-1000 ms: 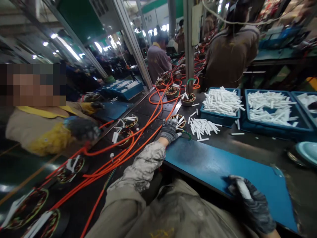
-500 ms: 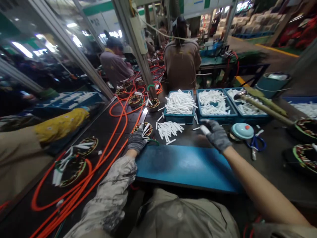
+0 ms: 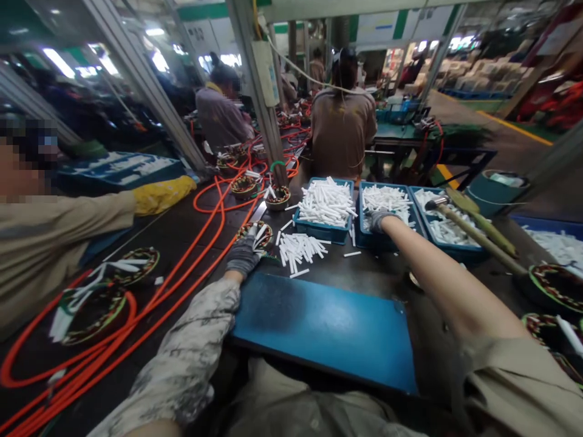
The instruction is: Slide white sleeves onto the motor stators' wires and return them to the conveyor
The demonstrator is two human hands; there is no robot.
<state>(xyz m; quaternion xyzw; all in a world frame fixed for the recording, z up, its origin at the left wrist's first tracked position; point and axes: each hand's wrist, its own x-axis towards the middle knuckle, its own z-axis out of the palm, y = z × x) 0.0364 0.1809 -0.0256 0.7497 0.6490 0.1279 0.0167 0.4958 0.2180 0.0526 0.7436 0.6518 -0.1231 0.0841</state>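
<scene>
My left hand [image 3: 243, 256], in a grey glove, is closed at the near left edge of a wound coil ring, like a motor stator [image 3: 263, 237]. White sleeves stick out of the ring beside the fingers, which are partly hidden. My right hand [image 3: 381, 220], gloved too, reaches into the middle blue bin [image 3: 381, 241] among short white tubes [image 3: 385, 195]; its fingertips are hidden there. Between the hands lies a loose pile of white tubes [image 3: 300, 249]. A blue mat [image 3: 319, 321] covers the bench in front of me.
Two more blue bins of tubes, a left bin [image 3: 321, 232] and a right bin [image 3: 464, 252], flank the middle one. A wooden-handled hammer [image 3: 478, 233] rests across the right bin. Orange hoses [image 3: 182, 291] run along the left. A co-worker's yellow sleeve [image 3: 164, 195] reaches in at left.
My right hand has moved forward from above the bench into the middle bin. My left hand stays at the stator. The co-worker's yellow-sleeved arm at left has stretched further forward.
</scene>
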